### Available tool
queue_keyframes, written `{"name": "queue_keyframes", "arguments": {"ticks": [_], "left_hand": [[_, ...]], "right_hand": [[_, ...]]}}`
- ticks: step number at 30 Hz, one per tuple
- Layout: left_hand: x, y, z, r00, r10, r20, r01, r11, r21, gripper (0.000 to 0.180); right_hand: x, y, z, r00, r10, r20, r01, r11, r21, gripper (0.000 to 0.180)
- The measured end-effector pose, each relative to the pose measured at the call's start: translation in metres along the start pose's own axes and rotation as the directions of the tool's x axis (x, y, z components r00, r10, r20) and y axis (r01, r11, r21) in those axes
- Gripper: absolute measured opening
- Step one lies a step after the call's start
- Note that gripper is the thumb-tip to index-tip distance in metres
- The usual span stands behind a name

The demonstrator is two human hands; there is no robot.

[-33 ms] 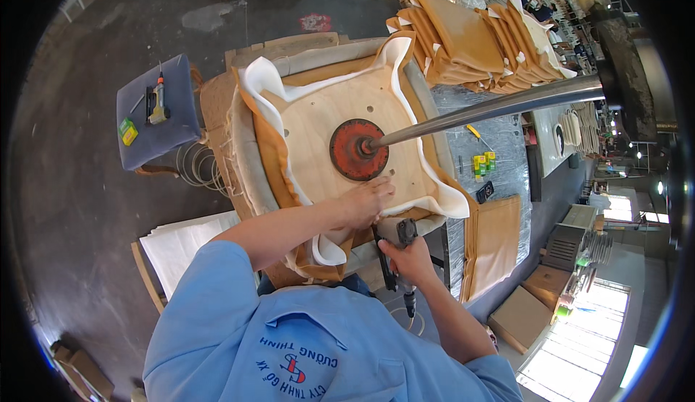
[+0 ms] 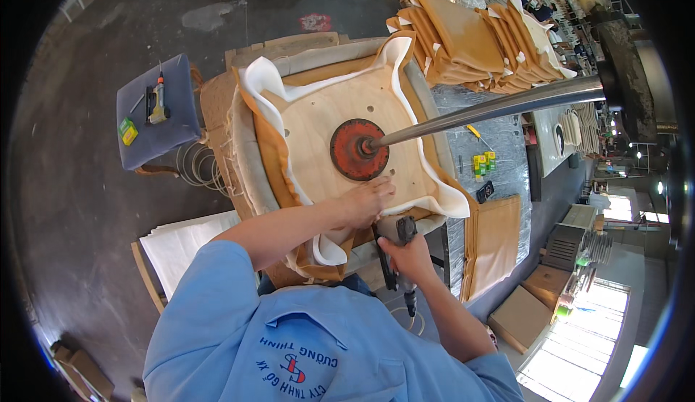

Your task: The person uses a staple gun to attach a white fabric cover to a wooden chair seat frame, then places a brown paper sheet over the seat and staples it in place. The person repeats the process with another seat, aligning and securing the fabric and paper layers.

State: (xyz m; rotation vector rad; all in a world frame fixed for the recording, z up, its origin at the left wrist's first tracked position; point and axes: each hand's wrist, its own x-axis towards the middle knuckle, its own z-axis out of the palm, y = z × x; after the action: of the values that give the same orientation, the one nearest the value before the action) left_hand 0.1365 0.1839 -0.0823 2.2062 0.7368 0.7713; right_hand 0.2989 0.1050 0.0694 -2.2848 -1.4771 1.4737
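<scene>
A wooden seat board [image 2: 318, 127] lies underside up, with white padding [image 2: 264, 83] and a brown cover [image 2: 271, 159] standing up around its edges. A round red press plate [image 2: 359, 149] on a metal rod bears down on its middle. My left hand [image 2: 363, 203] is closed at the near edge, fingers bent over the board, gripping the cover there; the held fold is mostly hidden under it. My right hand [image 2: 411, 259] is wrapped round the grip of a staple gun [image 2: 397, 230], whose nose is at the near edge just right of my left hand.
A blue padded stool [image 2: 170, 123] at left carries another staple gun [image 2: 156, 104] and a small box. Brown covers are stacked [image 2: 463, 40] at the far right. On the plastic-wrapped table [image 2: 499, 130] lie small yellow-green boxes [image 2: 483, 163]. The press rod [image 2: 499, 105] slants in from the right.
</scene>
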Motion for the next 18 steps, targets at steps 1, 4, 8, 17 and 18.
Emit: {"name": "queue_keyframes", "arguments": {"ticks": [1,4,8,17,18], "left_hand": [[0.002,-0.001,0.001,1.0,-0.014,-0.002,0.014,0.999,-0.038,0.006],[0.002,-0.002,-0.003,0.999,0.002,-0.048,-0.006,0.996,-0.09,0.003],[0.016,0.0,-0.029,0.979,-0.176,0.104,0.194,0.958,-0.211,0.005],[-0.041,0.146,-0.021,0.802,-0.425,0.42,0.513,0.851,-0.117,0.036],[-0.052,0.152,-0.001,0.842,-0.421,0.338,0.448,0.894,-0.004,0.046]], "right_hand": [[0.002,0.0,0.002,1.0,0.009,-0.013,-0.009,1.0,-0.014,0.026],[0.006,0.003,0.0,1.0,0.029,-0.002,-0.029,1.0,0.002,0.035],[-0.007,0.023,0.003,0.994,-0.085,-0.063,0.094,0.982,0.164,0.03],[-0.057,0.121,0.025,0.963,-0.128,-0.237,0.214,0.897,0.387,0.028],[-0.06,0.126,0.025,0.962,-0.098,-0.256,0.198,0.894,0.401,0.03]]}}
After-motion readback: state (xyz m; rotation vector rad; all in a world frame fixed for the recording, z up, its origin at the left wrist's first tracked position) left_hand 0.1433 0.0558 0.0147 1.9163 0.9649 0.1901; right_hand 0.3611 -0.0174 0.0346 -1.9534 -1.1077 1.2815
